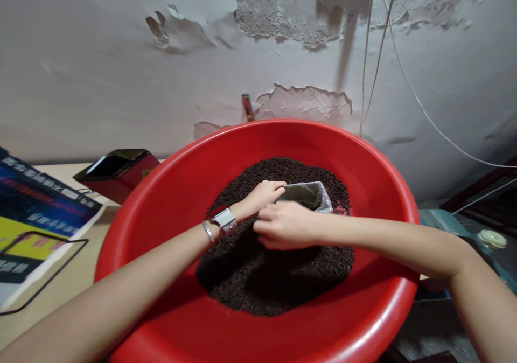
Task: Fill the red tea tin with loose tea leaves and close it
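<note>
Pouch (307, 195) is held open-mouthed on the far side of the tea heap (278, 269), pinched at its near rim by left hand (264, 195) and right hand (285, 225), both closed on it.

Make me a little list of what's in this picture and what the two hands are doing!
Basin: big red basin on a table
Inside: heap of dark loose grains
Pouch: small silvery pouch, mouth open, standing in the heap
Left hand: holding the pouch rim
Right hand: on the pouch's near side
Left wrist: white watch
</note>
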Demonstrator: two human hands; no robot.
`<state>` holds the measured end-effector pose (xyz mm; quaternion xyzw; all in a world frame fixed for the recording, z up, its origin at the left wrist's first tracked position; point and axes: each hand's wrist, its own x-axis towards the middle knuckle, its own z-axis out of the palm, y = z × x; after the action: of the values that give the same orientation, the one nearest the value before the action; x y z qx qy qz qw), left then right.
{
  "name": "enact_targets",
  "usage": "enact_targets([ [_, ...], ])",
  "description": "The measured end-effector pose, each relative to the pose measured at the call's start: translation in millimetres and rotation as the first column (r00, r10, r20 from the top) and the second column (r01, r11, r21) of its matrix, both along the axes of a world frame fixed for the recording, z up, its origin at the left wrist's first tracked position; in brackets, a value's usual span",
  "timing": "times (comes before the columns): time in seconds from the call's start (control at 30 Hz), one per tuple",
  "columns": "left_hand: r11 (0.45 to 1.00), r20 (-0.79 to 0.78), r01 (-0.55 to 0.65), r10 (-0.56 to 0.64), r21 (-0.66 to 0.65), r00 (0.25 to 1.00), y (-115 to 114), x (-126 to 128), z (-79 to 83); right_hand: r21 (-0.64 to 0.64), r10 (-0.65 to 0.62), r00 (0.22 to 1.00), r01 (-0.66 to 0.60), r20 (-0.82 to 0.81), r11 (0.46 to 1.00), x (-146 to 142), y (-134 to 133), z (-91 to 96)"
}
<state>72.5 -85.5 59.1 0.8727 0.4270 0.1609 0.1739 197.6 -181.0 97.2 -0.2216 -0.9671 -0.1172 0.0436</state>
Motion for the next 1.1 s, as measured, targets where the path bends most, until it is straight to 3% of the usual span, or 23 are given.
enact_targets([
  [0.07, 1.000, 0.001, -0.017, 0.017, -0.009, 1.000, -4.8, -0.3, 4.0, 0.054, 0.163, 0.985, -0.166, 0.052, 0.985, -1.9, -8.5, -20.5],
  [0.13, 1.000, -0.005, -0.019, 0.019, -0.013, 1.000, -9.0, -0.2, 7.6, 0.122, 0.230, 0.969, -0.241, 0.093, 0.963, -1.0, -12.6, -37.8],
  [0.3, 1.000, 0.008, 0.002, -0.002, -0.030, 1.000, -12.5, 1.5, 10.8, 0.326, 0.125, 0.991, -0.134, 0.050, 0.936, 0.3, -23.8, -66.2],
  [0.37, 0.999, 0.010, 0.004, -0.004, -0.038, 1.000, -12.4, 1.6, 11.0, 0.330, 0.199, 0.973, -0.226, 0.114, 0.917, -0.9, -36.7, -77.8],
  [0.43, 0.999, -0.007, 0.004, -0.004, -0.037, 1.000, -12.2, 1.3, 11.1, 0.183, 0.292, 0.932, -0.332, 0.215, 0.925, -1.1, -51.0, -89.2],
  [0.5, 0.999, -0.025, 0.000, -0.001, -0.034, 1.000, -11.8, 0.8, 11.0, -0.009, 0.303, 0.908, -0.314, 0.289, 0.949, 0.1, -60.8, -97.6],
  [0.63, 0.999, -0.002, 0.004, -0.004, -0.035, 1.000, -10.4, 0.2, 9.1, -0.219, 0.170, 0.892, -0.083, 0.419, 0.972, 2.1, -56.5, -99.2],
  [0.77, 1.000, 0.007, 0.001, -0.001, -0.028, 1.000, -8.7, 0.0, 7.3, -0.430, 0.088, 0.833, 0.188, 0.546, 0.883, -1.3, -38.8, -93.9],
  [0.87, 1.000, -0.013, -0.001, 0.001, -0.024, 1.000, -7.9, 0.3, 7.2, -0.489, 0.066, 0.818, 0.275, 0.572, 0.827, -2.7, -31.8, -95.4],
  [1.1, 1.000, -0.037, -0.004, 0.003, -0.017, 0.999, -8.9, 0.9, 8.7, -0.571, 0.074, 0.889, 0.224, 0.452, 0.790, 2.4, -31.7, -105.3],
])
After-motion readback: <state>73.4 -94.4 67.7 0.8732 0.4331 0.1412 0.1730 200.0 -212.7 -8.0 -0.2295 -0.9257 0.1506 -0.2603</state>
